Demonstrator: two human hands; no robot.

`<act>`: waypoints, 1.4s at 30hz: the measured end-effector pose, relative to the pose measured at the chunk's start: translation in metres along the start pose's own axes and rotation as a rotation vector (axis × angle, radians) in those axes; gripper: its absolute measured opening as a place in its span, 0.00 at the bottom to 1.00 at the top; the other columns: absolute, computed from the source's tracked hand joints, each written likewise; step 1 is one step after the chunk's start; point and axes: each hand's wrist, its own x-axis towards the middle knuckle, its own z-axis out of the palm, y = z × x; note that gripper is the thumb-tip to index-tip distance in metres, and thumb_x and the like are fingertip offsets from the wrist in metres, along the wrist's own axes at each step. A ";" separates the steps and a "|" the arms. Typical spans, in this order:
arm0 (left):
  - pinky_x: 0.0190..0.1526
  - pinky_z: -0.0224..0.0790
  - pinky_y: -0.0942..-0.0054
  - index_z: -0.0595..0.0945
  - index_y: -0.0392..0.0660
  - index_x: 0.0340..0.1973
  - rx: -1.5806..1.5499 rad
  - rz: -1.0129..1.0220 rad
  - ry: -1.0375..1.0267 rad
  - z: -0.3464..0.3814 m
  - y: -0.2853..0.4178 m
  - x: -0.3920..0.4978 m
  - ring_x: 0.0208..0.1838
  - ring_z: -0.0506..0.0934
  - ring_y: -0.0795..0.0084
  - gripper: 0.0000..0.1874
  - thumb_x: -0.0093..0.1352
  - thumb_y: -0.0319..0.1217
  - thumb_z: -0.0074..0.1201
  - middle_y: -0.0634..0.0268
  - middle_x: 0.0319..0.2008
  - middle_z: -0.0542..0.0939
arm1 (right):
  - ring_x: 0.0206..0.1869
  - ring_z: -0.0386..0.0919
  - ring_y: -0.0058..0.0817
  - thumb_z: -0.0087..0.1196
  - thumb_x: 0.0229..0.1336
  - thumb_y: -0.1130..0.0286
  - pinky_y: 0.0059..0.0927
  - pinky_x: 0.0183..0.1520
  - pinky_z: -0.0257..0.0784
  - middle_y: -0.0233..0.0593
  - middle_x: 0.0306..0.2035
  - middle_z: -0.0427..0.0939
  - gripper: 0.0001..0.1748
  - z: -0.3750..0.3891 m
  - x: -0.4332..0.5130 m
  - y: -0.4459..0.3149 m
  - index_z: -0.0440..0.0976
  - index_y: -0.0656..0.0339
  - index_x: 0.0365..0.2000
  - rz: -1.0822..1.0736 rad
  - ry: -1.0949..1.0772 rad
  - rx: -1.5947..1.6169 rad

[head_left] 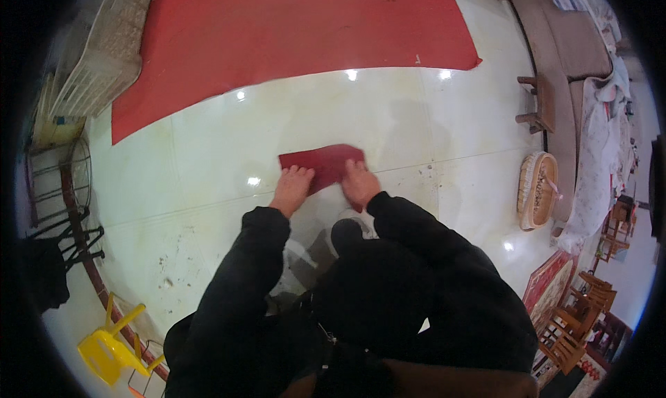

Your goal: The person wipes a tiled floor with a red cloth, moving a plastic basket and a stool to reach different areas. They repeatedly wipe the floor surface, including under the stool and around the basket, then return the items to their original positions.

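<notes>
A dark red cloth (pixel 327 161) is spread low over the pale tiled floor in front of me, and whether it lies flat or hangs slightly above the tiles is hard to tell. My left hand (pixel 295 187) grips it near its left end, fingers bent onto the fabric. At the other end my right hand (pixel 360 182) has hold of the fabric, and a narrow part of the cloth drops below that hand towards my foot. Both black sleeves reach forward from my body, and a dark shoe (pixel 347 234) shows between my arms.
A large red mat (pixel 307 29) covers the floor ahead. Left stand a white plastic basket (pixel 96 81) and a yellow plastic stool (pixel 106 354). Along the right are a sofa (pixel 562 39), a small wooden stool (pixel 543 104) and an oval basket (pixel 538 190). Crumbs of debris (pixel 166 282) dot the tiles.
</notes>
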 end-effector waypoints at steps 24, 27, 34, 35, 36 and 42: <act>0.54 0.64 0.42 0.76 0.56 0.57 0.008 -0.047 0.244 -0.038 0.052 0.088 0.65 0.66 0.47 0.19 0.70 0.35 0.46 0.56 0.63 0.68 | 0.55 0.73 0.58 0.59 0.57 0.58 0.49 0.57 0.71 0.62 0.56 0.70 0.46 -0.079 0.021 0.024 0.48 0.48 0.71 0.154 0.092 0.017; 0.61 0.57 0.32 0.76 0.57 0.59 0.049 0.034 0.278 -0.022 0.055 0.104 0.69 0.63 0.47 0.21 0.70 0.35 0.48 0.57 0.67 0.67 | 0.61 0.67 0.61 0.63 0.55 0.58 0.48 0.64 0.64 0.67 0.59 0.65 0.52 -0.056 0.028 0.037 0.45 0.58 0.72 0.103 -0.015 0.142; 0.56 0.66 0.46 0.75 0.56 0.61 0.176 0.136 -0.021 -0.044 -0.056 0.046 0.67 0.66 0.51 0.25 0.67 0.38 0.54 0.58 0.62 0.71 | 0.65 0.64 0.60 0.66 0.51 0.54 0.45 0.67 0.61 0.76 0.62 0.61 0.64 -0.036 0.086 -0.031 0.34 0.75 0.70 -0.221 -0.518 0.004; 0.54 0.69 0.49 0.74 0.57 0.62 0.215 0.139 -0.077 -0.050 -0.074 0.024 0.66 0.67 0.51 0.26 0.67 0.38 0.55 0.57 0.61 0.71 | 0.65 0.64 0.60 0.65 0.51 0.53 0.44 0.67 0.61 0.76 0.62 0.62 0.65 -0.035 0.091 -0.050 0.32 0.76 0.70 -0.276 -0.621 -0.052; 0.53 0.70 0.50 0.73 0.58 0.63 0.214 0.133 -0.151 -0.055 -0.090 0.000 0.65 0.67 0.51 0.28 0.66 0.40 0.56 0.56 0.61 0.71 | 0.65 0.65 0.59 0.64 0.52 0.51 0.43 0.67 0.61 0.76 0.62 0.62 0.66 -0.033 0.094 -0.072 0.30 0.77 0.69 -0.268 -0.754 -0.133; 0.56 0.71 0.52 0.65 0.59 0.69 0.135 -0.068 -0.620 -0.078 -0.143 -0.143 0.64 0.68 0.45 0.38 0.64 0.48 0.61 0.54 0.62 0.69 | 0.67 0.64 0.55 0.60 0.53 0.46 0.39 0.67 0.62 0.74 0.64 0.60 0.66 -0.010 0.086 -0.191 0.29 0.79 0.69 -0.315 -1.265 -0.272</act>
